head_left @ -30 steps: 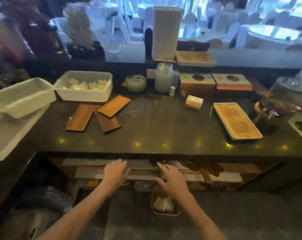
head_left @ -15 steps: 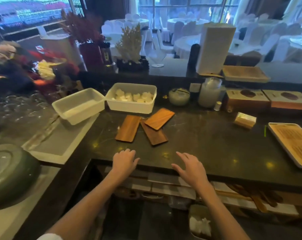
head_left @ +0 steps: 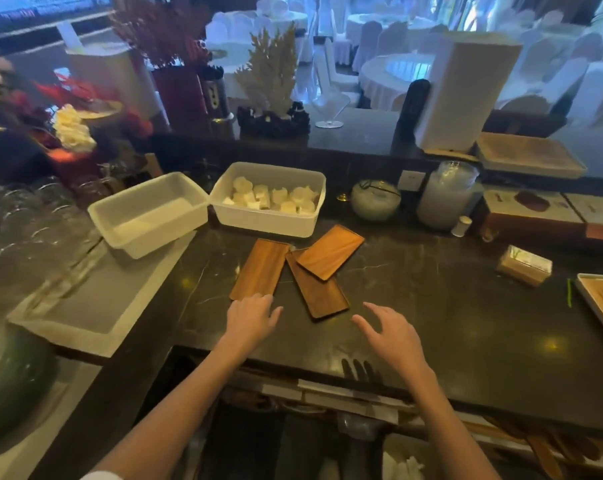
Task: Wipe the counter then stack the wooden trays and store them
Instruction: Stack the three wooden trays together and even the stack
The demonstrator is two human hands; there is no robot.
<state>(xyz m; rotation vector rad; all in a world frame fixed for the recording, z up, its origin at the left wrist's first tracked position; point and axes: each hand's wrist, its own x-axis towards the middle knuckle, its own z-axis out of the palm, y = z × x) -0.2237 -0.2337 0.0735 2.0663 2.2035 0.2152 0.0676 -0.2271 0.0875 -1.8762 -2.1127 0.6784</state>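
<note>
Three flat wooden trays lie on the dark marble counter. The left tray lies by itself. The middle tray is partly covered at its far end by the right tray, which rests tilted on it. My left hand hovers open over the counter, its fingertips at the near end of the left tray. Open too, with fingers spread, my right hand is just right of the middle tray's near corner. Neither hand holds anything.
Behind the trays stands a white bin of rolled towels, with an empty white bin to its left on a white board. Jars, boxes and a small pack sit to the right. A slatted tea tray lies at the right edge.
Both hands have risen from the shelf under the counter onto the countertop and moved forward toward the wooden trays. The view has shifted left and closer.
</note>
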